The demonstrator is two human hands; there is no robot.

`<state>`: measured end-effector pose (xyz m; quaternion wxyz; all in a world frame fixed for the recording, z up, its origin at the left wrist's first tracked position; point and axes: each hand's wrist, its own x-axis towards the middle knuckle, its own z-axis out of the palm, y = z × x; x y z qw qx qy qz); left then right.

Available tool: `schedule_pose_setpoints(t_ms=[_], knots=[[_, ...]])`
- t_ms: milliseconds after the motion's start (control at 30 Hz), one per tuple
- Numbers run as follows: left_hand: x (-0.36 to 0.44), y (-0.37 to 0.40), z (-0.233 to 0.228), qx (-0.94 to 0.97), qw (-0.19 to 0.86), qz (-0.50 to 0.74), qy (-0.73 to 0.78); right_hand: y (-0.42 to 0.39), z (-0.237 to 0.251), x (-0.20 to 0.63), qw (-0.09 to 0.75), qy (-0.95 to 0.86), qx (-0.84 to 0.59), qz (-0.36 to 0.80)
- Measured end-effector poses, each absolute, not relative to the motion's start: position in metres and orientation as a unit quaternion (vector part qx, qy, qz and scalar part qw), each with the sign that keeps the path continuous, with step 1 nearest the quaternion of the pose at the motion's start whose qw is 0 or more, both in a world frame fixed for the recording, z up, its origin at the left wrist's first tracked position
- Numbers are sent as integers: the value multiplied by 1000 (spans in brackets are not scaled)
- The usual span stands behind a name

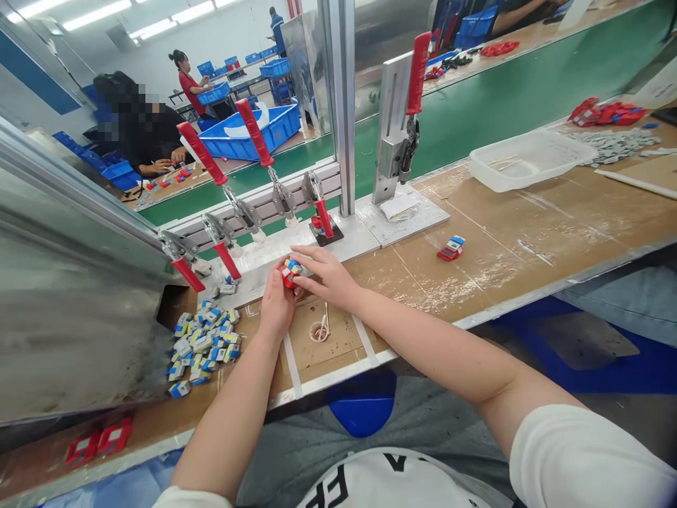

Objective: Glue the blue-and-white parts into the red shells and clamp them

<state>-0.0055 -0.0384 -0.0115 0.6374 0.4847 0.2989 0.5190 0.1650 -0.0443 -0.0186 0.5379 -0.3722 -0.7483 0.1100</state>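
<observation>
In front of the clamp fixture, a small red plastic part with a blue, white and yellow block is between my two hands. My left hand is closed around it from the left and below. From the right, my right hand has its thumb and fingers at the block, partly covering it. Below my hands, a small cup with cotton swabs stands on the bench. Left of my left forearm lies a pile of grey, blue and yellow blocks. A similar red part with a block lies to the right.
Red-handled toggle clamps line the metal frame ahead, and a taller clamp stand rises to its right. A white plastic tray lies farther right. Two red parts rest at lower left. Across the green partition, a person sits working.
</observation>
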Motion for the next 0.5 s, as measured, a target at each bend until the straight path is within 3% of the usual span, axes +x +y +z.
schedule_pose_setpoints(t_ms=[267,500], knots=[[-16,-33,-19,606,547,438,376,-45,-16,172,450,-785,-418,79],[-24,-29,-11,706,441,381,403,-49,-9,181,442,-729,-462,244]])
